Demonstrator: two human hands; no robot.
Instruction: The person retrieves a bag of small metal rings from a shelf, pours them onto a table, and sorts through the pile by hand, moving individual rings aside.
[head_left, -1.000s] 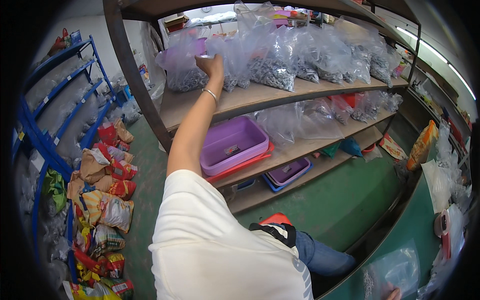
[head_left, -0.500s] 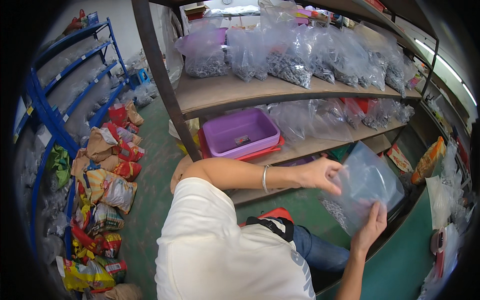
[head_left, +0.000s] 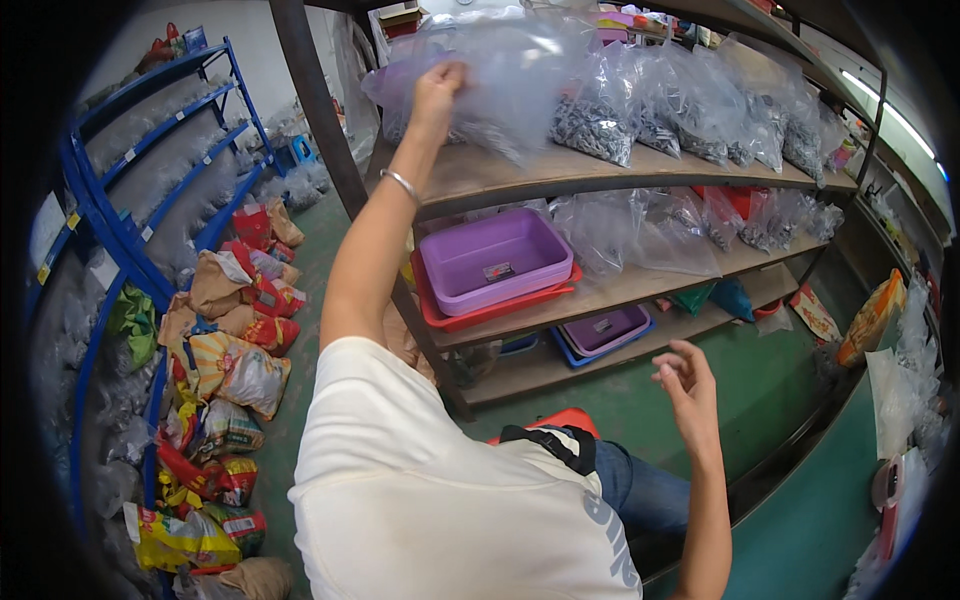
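"The left hand (head_left: pixel 438 88)?"
"Fingers pinch a clear bag (head_left: pixel 520 80) by its upper left, over the shelf's (head_left: pixel 590 172) left end; whether it touches, I can't tell. Best keep it upright, lower gently."
"Right hand (head_left: pixel 690 392)?"
"Fingers loosely curled, empty; could support from below."
"Surface, room?"
"Blue rack (head_left: pixel 120 245), sacks (head_left: pixel 240 370), brown wooden shelf crowded with filled bags (head_left: pixel 600 120), green floor (head_left: pixel 780 380), green bench (head_left: pixel 800 530)."

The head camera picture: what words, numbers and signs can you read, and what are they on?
White T-shirt: big grey letters, not copied here.
Purple basin: sticker, too small to read.
Blue rack: labels, too small.
Yellow-and-red sack: print, too blurred.
Clear plastic bag in the left hand: blurred, no print visible.
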